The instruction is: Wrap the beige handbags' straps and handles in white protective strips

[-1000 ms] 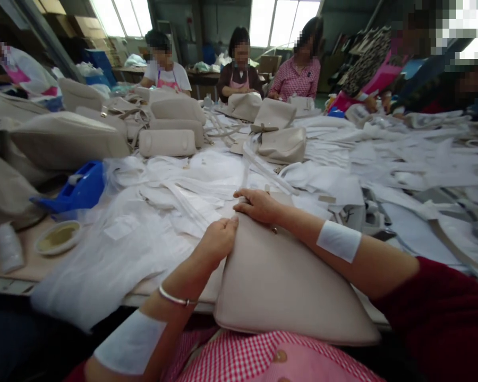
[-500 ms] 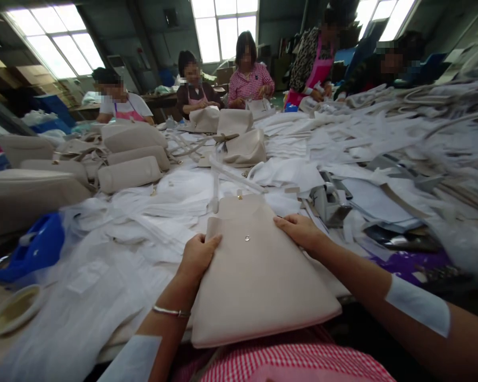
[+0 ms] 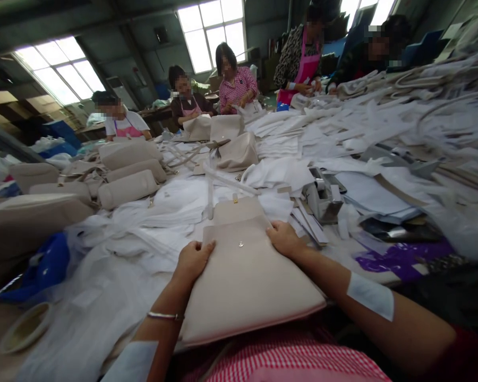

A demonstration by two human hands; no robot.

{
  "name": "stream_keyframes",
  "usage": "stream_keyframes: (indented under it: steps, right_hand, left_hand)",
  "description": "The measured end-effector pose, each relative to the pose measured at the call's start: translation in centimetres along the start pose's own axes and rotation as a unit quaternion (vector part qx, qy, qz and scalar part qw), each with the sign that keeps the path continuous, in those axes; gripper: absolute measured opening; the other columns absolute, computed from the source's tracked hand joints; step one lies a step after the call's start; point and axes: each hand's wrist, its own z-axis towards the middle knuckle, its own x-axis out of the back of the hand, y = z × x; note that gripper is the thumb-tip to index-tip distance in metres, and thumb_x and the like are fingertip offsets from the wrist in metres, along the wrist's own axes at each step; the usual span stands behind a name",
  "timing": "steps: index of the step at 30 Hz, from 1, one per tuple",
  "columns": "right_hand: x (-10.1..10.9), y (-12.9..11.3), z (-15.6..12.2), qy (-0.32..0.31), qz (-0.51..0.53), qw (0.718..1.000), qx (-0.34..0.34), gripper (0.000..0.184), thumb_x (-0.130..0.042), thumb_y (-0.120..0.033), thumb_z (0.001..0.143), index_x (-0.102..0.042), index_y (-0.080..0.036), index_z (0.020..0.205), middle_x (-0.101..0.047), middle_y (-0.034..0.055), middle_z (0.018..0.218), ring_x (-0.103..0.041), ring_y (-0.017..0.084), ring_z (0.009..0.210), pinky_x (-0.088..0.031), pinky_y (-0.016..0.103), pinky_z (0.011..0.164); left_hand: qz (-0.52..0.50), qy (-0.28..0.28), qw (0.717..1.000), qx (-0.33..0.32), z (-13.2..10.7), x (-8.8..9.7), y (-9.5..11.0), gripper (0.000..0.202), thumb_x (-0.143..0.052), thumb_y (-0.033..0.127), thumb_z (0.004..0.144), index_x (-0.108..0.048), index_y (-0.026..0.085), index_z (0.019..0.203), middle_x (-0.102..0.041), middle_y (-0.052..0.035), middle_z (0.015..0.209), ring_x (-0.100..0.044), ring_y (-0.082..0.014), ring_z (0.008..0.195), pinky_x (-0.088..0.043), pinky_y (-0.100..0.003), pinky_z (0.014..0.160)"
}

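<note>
A flat beige handbag (image 3: 242, 281) lies in front of me, its near end over the table edge against my pink checked apron. A small metal snap (image 3: 241, 244) shows on its upper face, and its flap (image 3: 235, 209) lies open beyond. My left hand (image 3: 193, 260) grips the bag's left edge, fingers curled over it. On the right edge, my right hand (image 3: 282, 239) is closed on the bag too. Both wrists carry white patches, the left one also a silver bangle.
White wrapping sheets (image 3: 151, 223) and straps cover the table. Finished beige bags (image 3: 127, 188) are piled at the left and middle. A blue tape dispenser (image 3: 40, 268) and a small dish (image 3: 24, 329) sit near left. A metal tool (image 3: 322, 199) lies right. Several people work across the table.
My view has swung right. Both hands moved from the bag's far end to grip its two side edges, and the bag now lies flat with its snap and open flap showing.
</note>
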Motion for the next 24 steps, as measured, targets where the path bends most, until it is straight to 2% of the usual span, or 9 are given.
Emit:
stream_keyframes:
  steps: [2,4,6,8,11,14,18,22,24]
  right_hand:
    - [-0.3,0.2,-0.1,0.034,-0.037,0.999,0.020,0.038,-0.050,-0.021,0.085,-0.066,-0.012,0.118,-0.072,0.0150,0.110,-0.065,0.027,0.102,-0.048,0.035,0.090]
    - [-0.5,0.2,-0.4,0.051,-0.061,0.996,0.039,0.047,-0.048,-0.021,0.086,-0.057,-0.012,0.131,-0.069,0.0167,0.116,-0.063,0.029,0.107,-0.046,0.038,0.095]
    - [-0.6,0.1,-1.0,0.064,-0.095,0.991,0.063,0.056,-0.046,-0.021,0.088,-0.045,-0.010,0.143,-0.067,0.0199,0.120,-0.064,0.031,0.107,-0.047,0.040,0.094]
    - [-0.5,0.0,-1.6,0.065,-0.176,0.977,0.103,0.059,-0.042,-0.021,0.091,-0.037,-0.011,0.149,-0.068,0.0206,0.118,-0.067,0.031,0.099,-0.049,0.040,0.088]
    - [-0.4,-0.1,-2.2,0.025,-0.346,0.923,0.165,0.051,-0.038,-0.020,0.093,-0.049,-0.024,0.142,-0.073,0.0145,0.102,-0.070,0.029,0.084,-0.051,0.037,0.072]
    - [0.2,-0.2,-2.0,0.007,-0.441,0.878,0.188,0.045,-0.040,-0.025,0.094,-0.056,-0.030,0.136,-0.071,0.0131,0.097,-0.069,0.029,0.082,-0.050,0.036,0.067]
    - [1.8,-1.1,-1.7,-0.016,-0.443,0.868,0.225,0.041,-0.044,-0.037,0.096,-0.059,-0.028,0.133,-0.066,0.0152,0.112,-0.066,0.029,0.099,-0.050,0.043,0.085]
    - [3.2,-3.4,-3.0,-0.021,-0.387,0.867,0.313,0.047,-0.058,-0.052,0.088,-0.069,-0.019,0.119,-0.042,0.0196,0.150,-0.039,0.037,0.137,-0.033,0.052,0.110]
    - [2.9,-4.1,-3.6,-0.060,-0.347,0.869,0.347,0.064,-0.058,-0.059,0.086,-0.058,-0.017,0.135,-0.035,0.0190,0.155,-0.031,0.034,0.144,-0.027,0.052,0.114]
  left_hand:
    - [0.054,0.073,0.994,-0.054,-0.2,0.0,0.6,0.060,-0.067,0.051,0.077,-0.060,0.008,0.119,-0.066,-0.0182,0.106,-0.063,-0.0333,0.101,-0.048,-0.043,0.089]
    - [0.117,0.118,0.968,-0.186,-0.4,-0.1,1.3,0.061,-0.064,0.038,0.082,-0.051,0.010,0.135,-0.055,-0.0217,0.130,-0.053,-0.0347,0.121,-0.040,-0.047,0.104]
    - [0.158,0.044,0.928,-0.336,-0.4,-0.1,2.0,0.046,-0.053,0.025,0.088,-0.057,0.018,0.133,-0.051,-0.0161,0.141,-0.047,-0.0308,0.129,-0.034,-0.044,0.112]
    - [0.160,-0.094,0.895,-0.405,-0.2,-0.1,2.8,0.041,-0.044,0.018,0.090,-0.065,0.025,0.125,-0.057,-0.0090,0.138,-0.051,-0.0257,0.127,-0.036,-0.037,0.111]
    - [0.148,-0.211,0.882,-0.395,0.0,0.0,4.3,0.046,-0.047,0.030,0.093,-0.056,0.025,0.138,-0.057,-0.0077,0.141,-0.052,-0.0248,0.129,-0.036,-0.035,0.111]
    - [0.176,-0.277,0.869,-0.371,-0.5,-0.3,5.7,0.066,-0.048,0.056,0.091,-0.040,0.025,0.149,-0.042,-0.0148,0.152,-0.040,-0.0350,0.138,-0.030,-0.048,0.114]
    - [0.267,-0.281,0.848,-0.361,-1.3,-1.3,6.3,0.088,-0.044,0.079,0.080,-0.026,0.035,0.154,-0.019,-0.0210,0.161,-0.023,-0.0539,0.141,-0.022,-0.073,0.105]
    - [0.294,-0.257,0.840,-0.377,-1.3,-2.5,5.7,0.089,-0.043,0.080,0.079,-0.019,0.039,0.154,-0.012,-0.0223,0.162,-0.016,-0.0563,0.142,-0.017,-0.078,0.102]
    - [0.298,-0.242,0.840,-0.384,-0.9,-3.1,5.4,0.087,-0.041,0.080,0.080,-0.020,0.039,0.154,-0.012,-0.0220,0.162,-0.016,-0.0551,0.143,-0.017,-0.078,0.102]
